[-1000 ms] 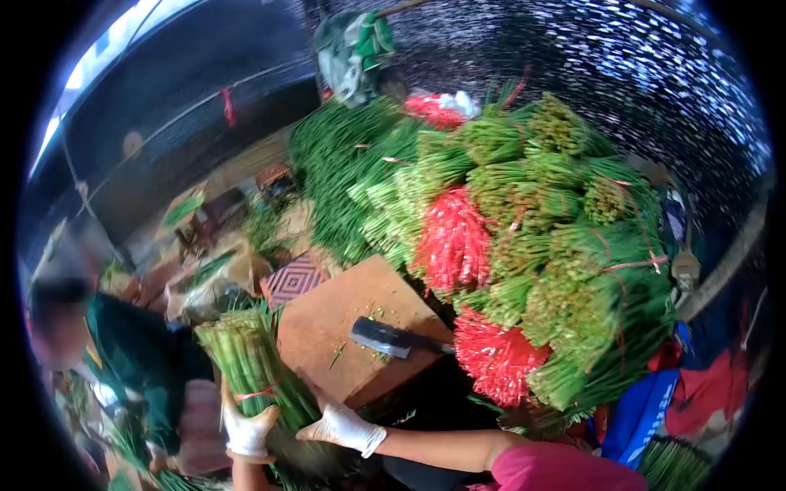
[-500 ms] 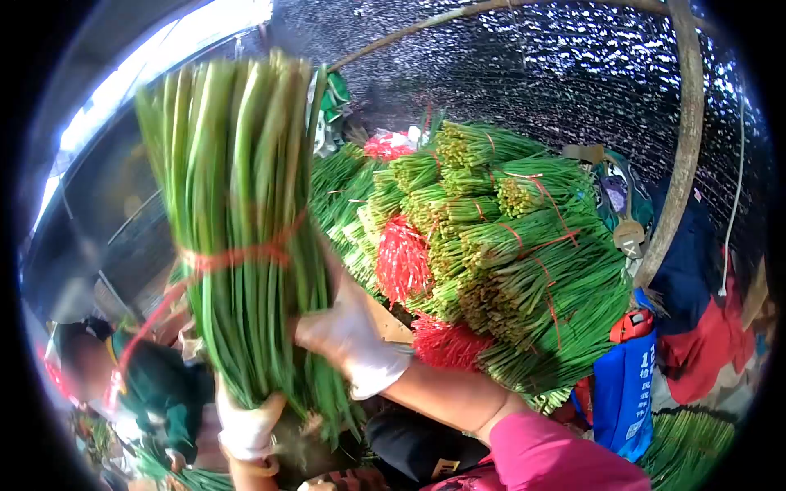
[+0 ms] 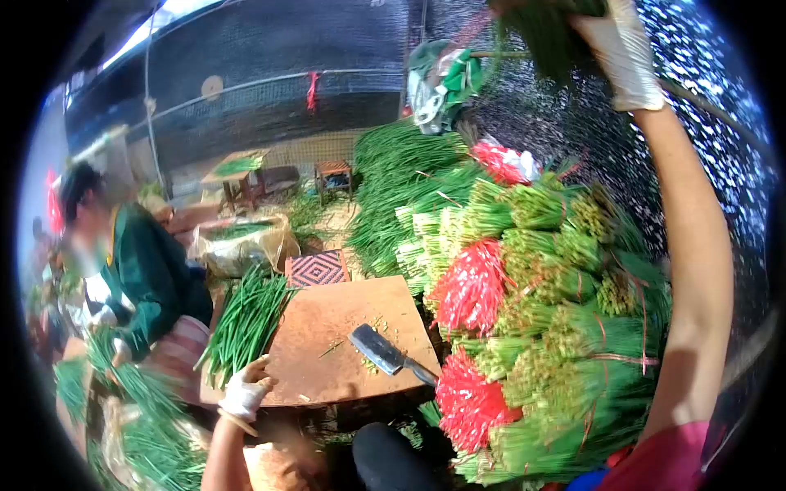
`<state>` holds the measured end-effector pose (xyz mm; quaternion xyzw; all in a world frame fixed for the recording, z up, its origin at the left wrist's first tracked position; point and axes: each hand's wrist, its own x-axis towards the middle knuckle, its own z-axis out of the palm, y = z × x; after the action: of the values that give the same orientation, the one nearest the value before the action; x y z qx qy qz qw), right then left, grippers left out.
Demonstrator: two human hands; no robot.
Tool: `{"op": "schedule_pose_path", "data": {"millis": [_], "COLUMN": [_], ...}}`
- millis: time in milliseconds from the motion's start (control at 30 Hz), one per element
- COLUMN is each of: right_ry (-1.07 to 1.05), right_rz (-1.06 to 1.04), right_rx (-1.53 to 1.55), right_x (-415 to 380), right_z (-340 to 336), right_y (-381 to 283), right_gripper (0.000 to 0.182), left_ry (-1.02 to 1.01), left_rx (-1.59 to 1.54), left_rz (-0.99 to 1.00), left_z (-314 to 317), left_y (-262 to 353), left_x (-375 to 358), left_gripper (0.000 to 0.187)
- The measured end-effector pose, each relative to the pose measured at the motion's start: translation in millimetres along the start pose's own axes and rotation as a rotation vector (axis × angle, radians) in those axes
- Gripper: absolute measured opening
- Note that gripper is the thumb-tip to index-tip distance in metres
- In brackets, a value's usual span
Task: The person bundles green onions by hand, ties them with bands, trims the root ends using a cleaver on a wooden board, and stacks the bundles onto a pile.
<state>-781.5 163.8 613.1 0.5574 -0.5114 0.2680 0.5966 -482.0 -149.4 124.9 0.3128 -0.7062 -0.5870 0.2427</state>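
Observation:
My right hand (image 3: 618,49), in a thin white glove, is raised at the top right and closed around a bundle of green chives (image 3: 553,37), partly cut off by the frame edge. My left hand (image 3: 247,390), also gloved, is at the near left edge of a wooden board (image 3: 327,344), its fingers apart and holding nothing. Just beyond it a loose heap of chives (image 3: 250,319) lies on the board's left side. A cleaver (image 3: 378,350) rests on the board's right side among small cut bits, its handle pointing toward me.
Tied chive bundles (image 3: 548,286) are stacked high on the right, with red plastic ties (image 3: 471,286) hanging over them. At left sits a co-worker in a dark green top (image 3: 155,262), with chives beside them. Beyond the board are a patterned stool (image 3: 318,268) and a plastic-lined basket (image 3: 246,245).
The tied bundle has moved from in front of me to the upper right, held by my right hand. My left hand has let go and come down beside the board, now in view.

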Motion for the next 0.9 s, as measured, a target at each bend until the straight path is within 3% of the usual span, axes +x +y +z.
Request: {"op": "schedule_pose_path", "data": {"millis": [33,67,133,167,233,267,333,400,433,533,600,633,667,700,733,767,800,867,900], "right_ry": [0.023,0.071,-0.095,-0.140,-0.243,-0.309,-0.602,-1.547,-1.661,-1.680,-1.762,-1.843,-1.747,-1.626,-1.636,-1.587,-1.523,-1.363,-1.252], "right_rz": [0.021,-0.257,-0.183,-0.270,-0.122,-0.182,0.061,0.191,0.984,1.153,0.873,0.690,0.319,0.703,0.900,0.808,0.586,0.193,0.043], "right_rx": [0.173,-0.551,-0.408,-0.419,-0.606,-0.494,-0.464,-0.522,-0.334,-0.240,-0.310,-0.276,-0.310,-0.208,-0.376,-0.470,-0.561,-0.731,-0.798], "right_x": [-4.0,-22.2,-39.2,-51.2,-107.1,-132.8,-219.9,-287.6,-323.8,-326.9,-344.9,-347.2,-336.1,-312.6,-274.7,-266.4,-262.4,-252.7,-242.6], "right_z": [20.8,13.3,23.4,30.1,47.3,59.1,81.7,103.3,129.3,140.4,140.4,130.9,119.0,109.4,111.4,108.0,89.5,74.2,68.2], "right_y": [39.7,129.1,130.8,150.0,190.2,193.5,222.2,248.3,283.3,292.5,316.6,329.6,316.4,289.4,250.4,248.7,255.3,269.3,268.5], "right_gripper": [0.047,0.066,0.057,0.058,0.060,0.060,0.053,0.049,0.052,0.048,0.045,0.054,0.055,0.069,0.070,0.065,0.061,0.053,0.049], "left_ry": [0.032,0.052,0.068,0.118,0.123,0.132,0.144,0.133,0.135,0.159,0.167,0.150,0.137,0.133,0.092,0.082,0.043,0.001,-0.063], "left_rx": [0.042,0.013,-0.088,-0.073,0.011,0.095,0.024,0.062,0.073,0.045,-0.025,0.052,0.133,0.217,0.138,0.158,0.400,0.322,0.419], "left_rz": [-0.025,-0.067,-0.074,-0.100,-0.056,-0.062,-0.078,-0.124,-0.144,-0.185,-0.207,-0.192,-0.180,-0.180,-0.197,-0.264,-0.262,-0.148,-0.238], "left_z": [-6.2,-9.3,-14.1,-13.9,-18.0,-14.4,-5.0,1.4,3.4,11.0,6.9,5.0,1.6,-6.7,-9.6,-11.0,-9.8,-23.7,-26.5], "left_y": [-2.5,1.8,-0.2,-5.1,-31.3,-32.6,-45.7,-65.6,-63.3,-61.8,-64.8,-67.9,-72.7,-76.2,-57.1,-57.5,-31.8,-53.7,-42.4], "left_x": [2.1,1.5,4.0,8.0,16.2,19.7,22.5,25.4,26.7,20.9,12.0,9.4,9.1,2.6,-5.3,-8.6,-12.5,-31.5,-35.8], "left_gripper": [0.044,0.045,0.046,0.046,0.045,0.045,0.044,0.044,0.044,0.045,0.046,0.047,0.047,0.048,0.050,0.049,0.049,0.051,0.049]}}
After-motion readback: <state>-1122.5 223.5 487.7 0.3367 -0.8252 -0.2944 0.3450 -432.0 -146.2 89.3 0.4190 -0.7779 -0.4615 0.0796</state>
